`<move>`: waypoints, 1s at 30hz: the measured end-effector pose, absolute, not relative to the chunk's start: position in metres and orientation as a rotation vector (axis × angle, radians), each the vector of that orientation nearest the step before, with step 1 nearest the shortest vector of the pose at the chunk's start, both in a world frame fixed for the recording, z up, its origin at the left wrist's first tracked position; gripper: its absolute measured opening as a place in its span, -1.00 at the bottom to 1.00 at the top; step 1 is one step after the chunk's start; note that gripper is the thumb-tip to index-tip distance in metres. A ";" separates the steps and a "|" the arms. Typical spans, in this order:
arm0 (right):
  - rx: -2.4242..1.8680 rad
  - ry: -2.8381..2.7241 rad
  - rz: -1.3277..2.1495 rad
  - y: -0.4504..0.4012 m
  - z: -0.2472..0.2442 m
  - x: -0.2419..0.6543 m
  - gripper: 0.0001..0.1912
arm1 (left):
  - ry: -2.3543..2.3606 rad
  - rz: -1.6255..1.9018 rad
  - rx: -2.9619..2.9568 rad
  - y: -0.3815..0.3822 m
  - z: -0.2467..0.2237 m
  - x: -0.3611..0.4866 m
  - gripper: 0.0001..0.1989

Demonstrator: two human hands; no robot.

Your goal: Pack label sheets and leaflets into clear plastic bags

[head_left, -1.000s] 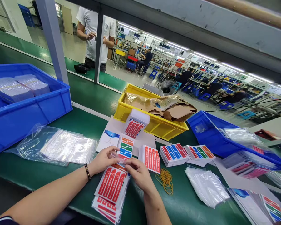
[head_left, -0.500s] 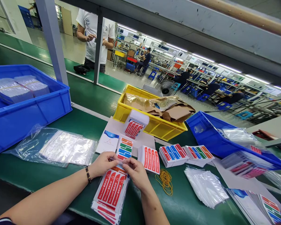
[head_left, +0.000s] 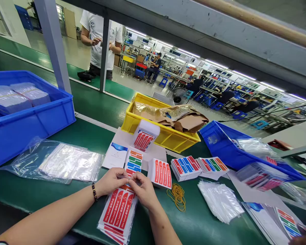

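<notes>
- Bag (head_left: 118, 211): clear, with red sheets (head_left: 111, 204) showing through; it lies on the near part of the worktop (head_left: 193, 224), between the forearms and on the person's side of the fingertips.
- Long axis: oblique, running from the lower left, by the person, to the upper right, where the fingers meet. The sheets' red strips follow much the same line; their near ends fan out slightly.
- Left hand (head_left: 114, 181): at the left of the bag's far end, thumb and forefinger brought together in a pinch on its edge, the other fingers curled.
- Right hand (head_left: 142, 190): at the right of the same end, in a matching pinch, partly covering that corner.
- Key relation: neither hand is nearer; both touch the far end, their fingertips close together, and the bag's length extends back towards the person. Whether its mouth is parted or pressed flat cannot be told, the fingers covering it.
- Surroundings: a multicoloured sheet (head_left: 134, 160) lies just beyond the fingertips, roughly continuing the bag's axis; a red stack (head_left: 163, 173) stands to the right of it, with rubber bands (head_left: 177, 197) near.
</notes>
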State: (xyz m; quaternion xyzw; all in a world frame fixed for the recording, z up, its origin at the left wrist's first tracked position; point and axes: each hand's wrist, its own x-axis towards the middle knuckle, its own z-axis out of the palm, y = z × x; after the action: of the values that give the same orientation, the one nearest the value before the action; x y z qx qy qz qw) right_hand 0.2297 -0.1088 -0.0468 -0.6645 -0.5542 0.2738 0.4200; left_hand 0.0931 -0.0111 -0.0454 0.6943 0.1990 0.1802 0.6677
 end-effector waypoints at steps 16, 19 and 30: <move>-1.711 -1.377 0.506 -0.105 -0.039 0.227 -0.89 | 0.453 0.303 1.853 -0.002 -0.041 0.091 -0.62; -1.691 -1.394 0.472 -0.105 -0.038 0.230 -0.91 | 0.510 0.293 1.814 0.001 -0.043 0.091 -0.56; -1.723 -1.384 0.531 -0.105 -0.034 0.230 -0.92 | 0.488 0.275 1.860 0.003 -0.050 0.090 -0.51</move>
State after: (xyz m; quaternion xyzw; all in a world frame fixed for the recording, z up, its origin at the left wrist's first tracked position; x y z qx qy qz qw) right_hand 0.2298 -0.1049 -0.0337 -0.6875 -0.5526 0.2120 0.4208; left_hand 0.0900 0.0034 -0.0501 0.7906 0.2073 0.1167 0.5643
